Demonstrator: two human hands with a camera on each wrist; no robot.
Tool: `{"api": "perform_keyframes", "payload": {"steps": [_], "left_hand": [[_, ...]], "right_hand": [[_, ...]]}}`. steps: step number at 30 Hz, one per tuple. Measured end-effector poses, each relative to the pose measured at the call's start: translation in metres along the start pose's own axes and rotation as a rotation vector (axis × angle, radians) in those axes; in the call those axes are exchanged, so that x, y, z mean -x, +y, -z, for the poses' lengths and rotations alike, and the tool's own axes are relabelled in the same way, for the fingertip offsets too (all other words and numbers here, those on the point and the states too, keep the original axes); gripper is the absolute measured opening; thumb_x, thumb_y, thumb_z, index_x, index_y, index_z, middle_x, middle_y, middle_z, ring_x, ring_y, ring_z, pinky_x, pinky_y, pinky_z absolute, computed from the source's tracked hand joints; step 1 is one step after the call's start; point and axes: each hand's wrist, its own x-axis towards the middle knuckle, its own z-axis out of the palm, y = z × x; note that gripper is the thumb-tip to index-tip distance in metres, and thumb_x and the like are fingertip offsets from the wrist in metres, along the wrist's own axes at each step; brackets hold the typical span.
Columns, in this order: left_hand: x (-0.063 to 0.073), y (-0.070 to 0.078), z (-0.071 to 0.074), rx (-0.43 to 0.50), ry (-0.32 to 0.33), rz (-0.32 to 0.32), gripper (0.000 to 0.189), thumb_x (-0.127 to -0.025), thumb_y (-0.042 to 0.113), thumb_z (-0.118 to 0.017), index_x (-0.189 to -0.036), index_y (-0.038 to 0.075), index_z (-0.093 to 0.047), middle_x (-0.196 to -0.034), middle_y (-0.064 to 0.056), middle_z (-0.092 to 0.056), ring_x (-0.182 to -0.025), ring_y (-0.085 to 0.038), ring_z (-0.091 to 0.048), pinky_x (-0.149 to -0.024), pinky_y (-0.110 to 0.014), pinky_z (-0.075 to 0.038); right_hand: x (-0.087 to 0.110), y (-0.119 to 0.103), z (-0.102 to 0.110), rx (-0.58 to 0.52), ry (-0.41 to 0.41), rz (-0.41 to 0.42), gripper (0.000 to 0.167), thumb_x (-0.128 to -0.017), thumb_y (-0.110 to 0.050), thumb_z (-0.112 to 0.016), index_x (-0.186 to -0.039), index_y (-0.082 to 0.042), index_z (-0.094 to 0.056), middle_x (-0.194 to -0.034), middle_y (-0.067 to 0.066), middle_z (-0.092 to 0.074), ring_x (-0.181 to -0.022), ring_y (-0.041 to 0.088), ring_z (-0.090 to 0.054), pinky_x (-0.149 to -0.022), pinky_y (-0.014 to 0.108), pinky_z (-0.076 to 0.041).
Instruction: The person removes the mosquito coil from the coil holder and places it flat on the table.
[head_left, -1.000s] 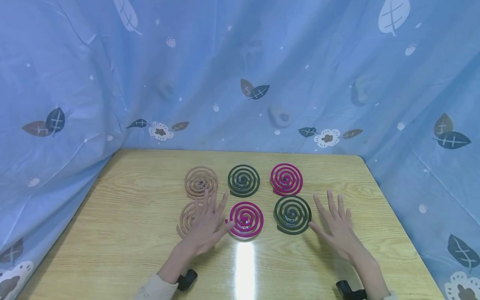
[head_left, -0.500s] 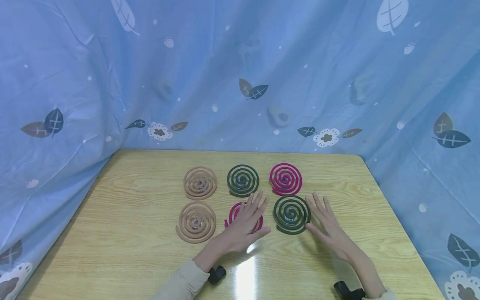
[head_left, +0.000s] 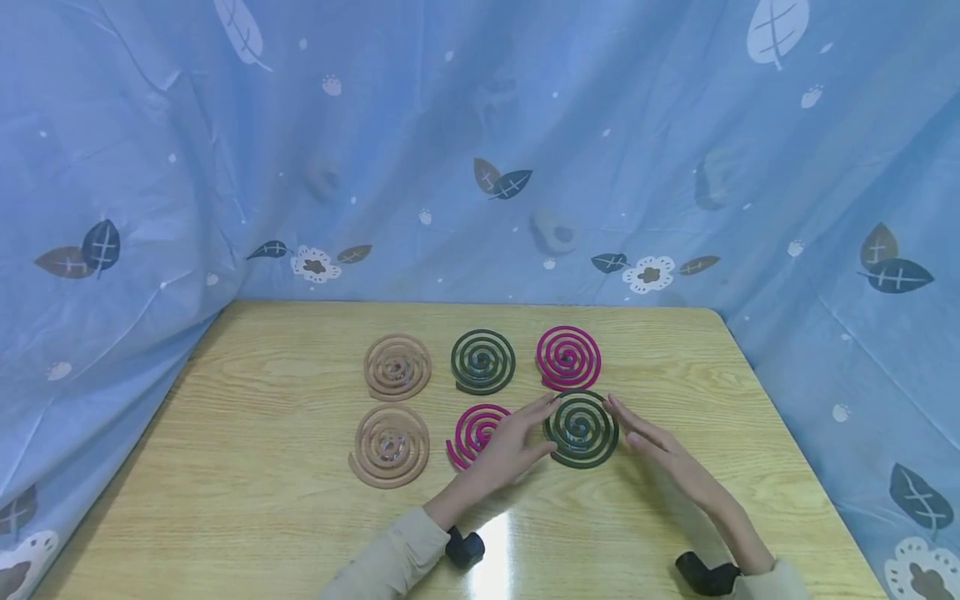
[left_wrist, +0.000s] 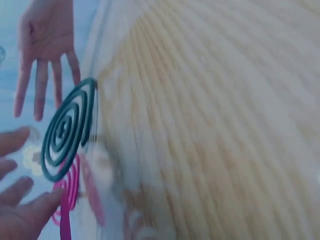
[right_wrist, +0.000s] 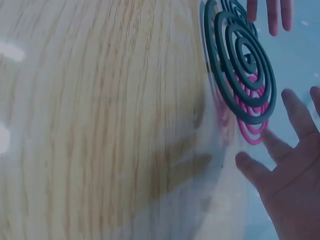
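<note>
In the head view, a dark green mosquito coil (head_left: 594,431) lies flat at the front right, raised on a small clear stand. My left hand (head_left: 512,443) is at its left side with the fingers extended, covering part of a magenta mosquito coil (head_left: 467,435). On the right side of the green coil, my right hand (head_left: 670,454) faces the left one, fingers straight. Both sets of fingertips are close to the coil's rim; whether they touch it I cannot tell. Both wrist views show the green coil (left_wrist: 65,130) between the hands, with gaps visible around it.
Behind stand a tan coil (head_left: 397,385), another dark green coil (head_left: 483,379) and another magenta coil (head_left: 568,342). A second tan coil (head_left: 390,475) lies front left. The wooden table (head_left: 240,467) meets a blue patterned curtain (head_left: 420,125) at its back and sides.
My left hand has moved right, from over the front tan coil, across the front magenta coil, to the green coil's left side. My right hand has turned inward and shifted slightly left.
</note>
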Motion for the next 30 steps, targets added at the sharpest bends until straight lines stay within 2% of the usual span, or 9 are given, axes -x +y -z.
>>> {"api": "perform_keyframes", "payload": {"steps": [1,4,9,11,14,17,24,30], "left_hand": [[-0.001,0.001,-0.002,-0.004,0.023,0.014,0.061,-0.086,0.005,-0.069,-0.142,0.002,-0.044,-0.148,-0.018,-0.038,-0.134,-0.032,-0.038,-0.112,-0.042,-0.034],[-0.005,0.003,-0.008,-0.022,0.083,0.062,0.060,-0.082,0.002,-0.073,-0.137,0.001,-0.050,-0.142,-0.019,-0.046,-0.128,-0.033,-0.046,-0.105,-0.040,-0.044],[-0.011,0.006,-0.014,-0.067,0.155,0.108,0.061,-0.076,-0.003,-0.076,-0.133,0.001,-0.055,-0.136,-0.018,-0.051,-0.114,-0.031,-0.056,-0.090,-0.031,-0.054],[-0.013,0.007,-0.015,-0.103,0.164,0.109,0.060,-0.075,-0.005,-0.076,-0.131,0.000,-0.056,-0.134,-0.017,-0.053,-0.113,-0.029,-0.056,-0.092,-0.029,-0.053],[-0.016,0.008,-0.016,-0.138,0.157,0.111,0.058,-0.074,-0.006,-0.077,-0.128,-0.003,-0.058,-0.130,-0.015,-0.055,-0.115,-0.028,-0.056,-0.096,-0.029,-0.051],[-0.019,0.008,-0.016,-0.185,0.139,0.121,0.055,-0.073,-0.006,-0.077,-0.125,-0.005,-0.059,-0.127,-0.015,-0.057,-0.117,-0.027,-0.054,-0.102,-0.030,-0.046],[-0.021,0.007,-0.018,-0.237,0.108,0.142,0.049,-0.072,-0.009,-0.076,-0.119,-0.006,-0.063,-0.122,-0.014,-0.060,-0.116,-0.025,-0.054,-0.103,-0.030,-0.046],[-0.023,0.007,-0.020,-0.234,0.096,0.157,0.049,-0.072,-0.010,-0.076,-0.119,-0.006,-0.063,-0.122,-0.013,-0.059,-0.116,-0.025,-0.053,-0.103,-0.030,-0.045]], "right_hand": [[-0.001,0.001,0.002,-0.018,-0.012,0.010,0.048,-0.105,-0.009,-0.028,-0.153,-0.010,-0.021,-0.153,0.021,-0.026,-0.141,0.001,-0.019,-0.108,0.009,-0.018],[-0.003,0.004,0.005,-0.056,-0.011,0.016,0.048,-0.105,-0.008,-0.031,-0.152,-0.007,-0.023,-0.149,0.023,-0.032,-0.135,-0.005,-0.028,-0.105,0.008,-0.025],[-0.004,0.012,0.008,-0.070,0.052,0.053,0.053,-0.098,0.000,-0.049,-0.148,0.001,-0.030,-0.144,0.029,-0.036,-0.130,0.000,-0.041,-0.105,0.017,-0.036],[-0.006,0.016,0.008,-0.077,0.064,0.091,0.058,-0.092,0.006,-0.056,-0.145,0.007,-0.032,-0.142,0.033,-0.036,-0.129,0.004,-0.044,-0.103,0.023,-0.041],[-0.007,0.019,0.008,-0.085,0.078,0.123,0.061,-0.085,0.012,-0.063,-0.139,0.013,-0.037,-0.139,0.035,-0.037,-0.127,0.006,-0.046,-0.099,0.031,-0.047],[-0.009,0.021,0.007,-0.044,0.102,0.138,0.061,-0.078,0.015,-0.067,-0.134,0.016,-0.043,-0.137,0.033,-0.042,-0.124,0.004,-0.049,-0.094,0.035,-0.050],[-0.013,0.026,0.005,0.056,0.121,0.169,0.063,-0.070,0.023,-0.069,-0.129,0.016,-0.049,-0.133,0.037,-0.042,-0.122,-0.002,-0.048,-0.087,0.032,-0.055],[-0.015,0.027,0.004,0.115,0.146,0.200,0.063,-0.066,0.020,-0.074,-0.125,0.017,-0.052,-0.129,0.037,-0.046,-0.118,-0.005,-0.049,-0.081,0.031,-0.057]]}}
